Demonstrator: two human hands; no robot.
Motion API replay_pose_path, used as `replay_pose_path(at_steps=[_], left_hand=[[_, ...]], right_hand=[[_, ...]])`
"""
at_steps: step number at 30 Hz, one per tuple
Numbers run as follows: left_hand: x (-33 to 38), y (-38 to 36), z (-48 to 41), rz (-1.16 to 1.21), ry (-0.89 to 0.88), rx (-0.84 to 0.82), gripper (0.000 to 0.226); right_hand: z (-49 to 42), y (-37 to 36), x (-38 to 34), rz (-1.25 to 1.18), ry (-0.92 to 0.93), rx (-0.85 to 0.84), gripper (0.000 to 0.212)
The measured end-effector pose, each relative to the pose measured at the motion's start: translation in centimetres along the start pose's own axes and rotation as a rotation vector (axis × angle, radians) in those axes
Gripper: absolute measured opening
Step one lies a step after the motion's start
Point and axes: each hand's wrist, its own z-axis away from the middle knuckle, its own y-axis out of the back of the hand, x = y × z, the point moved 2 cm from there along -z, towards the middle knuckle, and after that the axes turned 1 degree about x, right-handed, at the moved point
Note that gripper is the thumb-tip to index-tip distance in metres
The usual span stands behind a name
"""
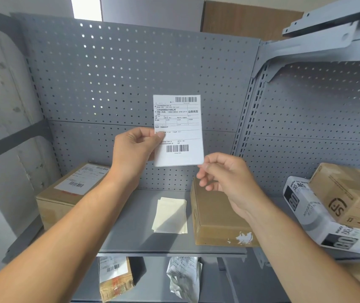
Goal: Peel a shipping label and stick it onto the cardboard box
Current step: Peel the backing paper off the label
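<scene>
Shipping label (178, 130) upright before the pegboard (131, 84), my left hand (134, 149) pinching its nine o'clock edge, my right hand (225, 176) nipping its five o'clock corner, cardboard box (216, 217) on the shelf (135, 237) below at five o'clock.

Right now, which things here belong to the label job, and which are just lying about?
Job: label, left hand, right hand, bare box.
Lying about: labelled box, backing sheets, white pack, printed carton, lower-shelf parcels.

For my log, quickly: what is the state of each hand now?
Left hand: closed, pinching the left edge of the shipping label.
Right hand: fingers curled at the label's lower right corner; whether it grips cannot be told.
</scene>
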Motion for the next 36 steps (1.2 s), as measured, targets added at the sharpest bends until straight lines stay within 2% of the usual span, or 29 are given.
replay_pose_path(at_steps=[12,15,18,20,21,23,25,26,29,32,36], left_hand=[[-0.8,0.0,0.1,-0.003,0.030,0.000,0.014],[-1.4,-0.2,0.0,-0.040,0.082,-0.054,0.021],[-1.9,-0.4,0.0,-0.309,0.098,-0.170,0.047],[-1.4,-0.4,0.5,-0.588,-0.015,-0.155,0.067],[-0.7,-0.5,1.1,-0.633,-0.109,-0.134,0.066],[1.0,-1.1,2.7,-0.543,-0.264,-0.178,0.036],[2.1,-1.9,4.4,-0.402,-0.246,-0.332,0.007],[2.3,-2.3,5.0,-0.347,-0.217,-0.392,0.000],[2.5,-2.9,5.8,-0.336,-0.214,-0.405,0.008],[2.3,-2.9,6.0,-0.408,-0.226,-0.356,0.014],[2.4,-2.7,6.2,-0.378,-0.220,-0.342,0.016]], right_hand=[[0.1,0.2,0.0,-0.058,-0.030,-0.008,0.014],[0.1,0.2,0.0,-0.066,-0.024,0.002,0.013],[0.0,0.3,0.1,-0.080,-0.020,0.033,0.010],[0.0,0.4,0.2,-0.077,-0.004,0.063,0.011],[0.0,0.5,0.2,-0.060,0.011,0.084,0.013],[0.1,0.4,0.1,0.002,0.053,0.130,0.017],[0.2,0.3,0.2,0.060,0.106,0.159,0.019],[0.2,0.2,0.2,0.081,0.133,0.162,0.019],[0.5,-0.1,0.2,0.145,0.221,0.172,0.023],[0.9,-0.3,0.0,0.174,0.301,0.179,0.006],[1.2,-0.6,-0.6,0.247,0.396,0.164,0.015]])
